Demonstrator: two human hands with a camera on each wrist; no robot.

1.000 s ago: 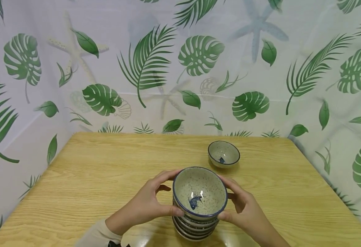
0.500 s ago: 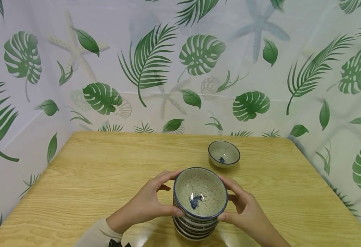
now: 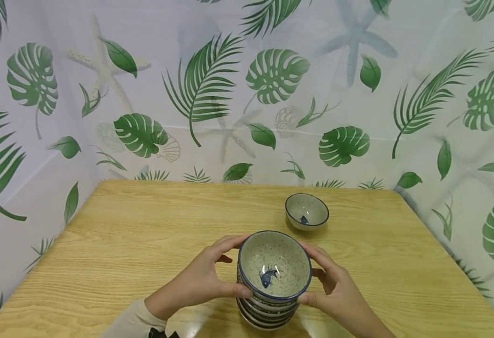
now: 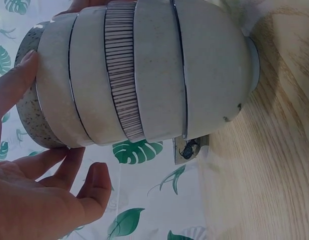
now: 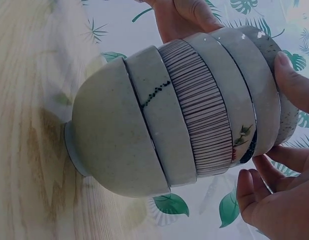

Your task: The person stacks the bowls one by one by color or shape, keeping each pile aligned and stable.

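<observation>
A tall stack of nested ceramic bowls stands on the table, its lowest foot at the wood. The top bowl has a speckled cream inside, a blue rim and a blue fish painted in it. My left hand holds this top bowl from the left, thumb at the near side and fingers round the far side. From the right, my right hand grips it in the same way. Below it, the right wrist view shows plain bowls and a striped bowl. Most of the lower stack is hidden in the head view.
Behind the stack, slightly right, a single bowl with a dark rim and a blue fish inside sits on the wooden table. A white cloth printed with green leaves and starfish hangs around the table's back and sides.
</observation>
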